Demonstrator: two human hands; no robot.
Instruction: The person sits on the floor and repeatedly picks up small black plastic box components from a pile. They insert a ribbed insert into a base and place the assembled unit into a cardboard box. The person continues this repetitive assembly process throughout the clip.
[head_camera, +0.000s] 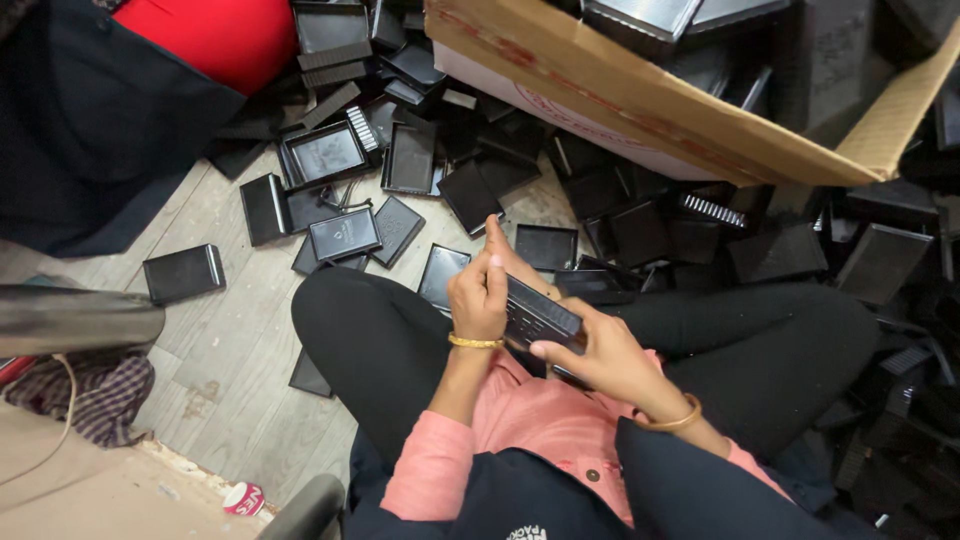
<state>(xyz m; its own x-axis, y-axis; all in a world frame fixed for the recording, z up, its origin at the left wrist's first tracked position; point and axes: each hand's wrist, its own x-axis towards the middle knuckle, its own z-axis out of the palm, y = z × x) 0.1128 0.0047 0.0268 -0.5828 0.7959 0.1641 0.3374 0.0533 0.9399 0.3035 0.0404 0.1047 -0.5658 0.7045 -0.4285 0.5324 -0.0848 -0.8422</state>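
Both hands, centre frame: left hand (480, 295) and right hand (595, 355) fingers closed on black box (540, 315). Risk: grip at edges only; box may slip onto lap.

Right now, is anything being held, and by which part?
Yes: a small black box, held over the lap by both hands, left hand on its left end, right hand cupping its right end.

Pink sleeves (430, 470), gold bangles (476, 342), black trousers (380, 340), perhaps dark apron (520, 500)
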